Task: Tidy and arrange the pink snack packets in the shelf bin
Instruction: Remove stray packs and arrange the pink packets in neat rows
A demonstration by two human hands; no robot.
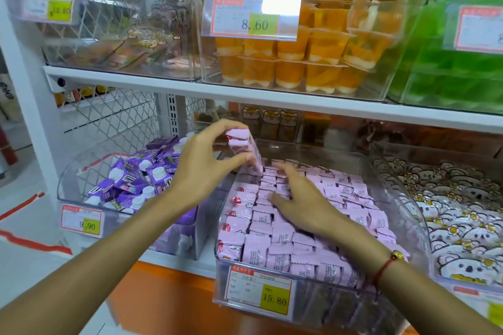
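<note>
The shelf (190,87) runs across the top, with a tub of orange cups (294,62) on it. Below it sits the clear bin (402,198), full of pink packets (340,198) lined up in rows from its front edge to its back edge. To the left of the bin is a tub of purple packs (133,179); to the right, koala bags (462,215).

The left hand (206,168) is up over the back left corner of the bin — its fingers and thumb pinch a small stack of packets (242,144), held above the rows. The right hand (302,201) lies flat on the packets near the middle of the bin, fingers spread and straight, gripping nothing. A red string (383,269) with a gold bead is on the right wrist. A tag (261,291) on the front edge says 15.80.
</note>
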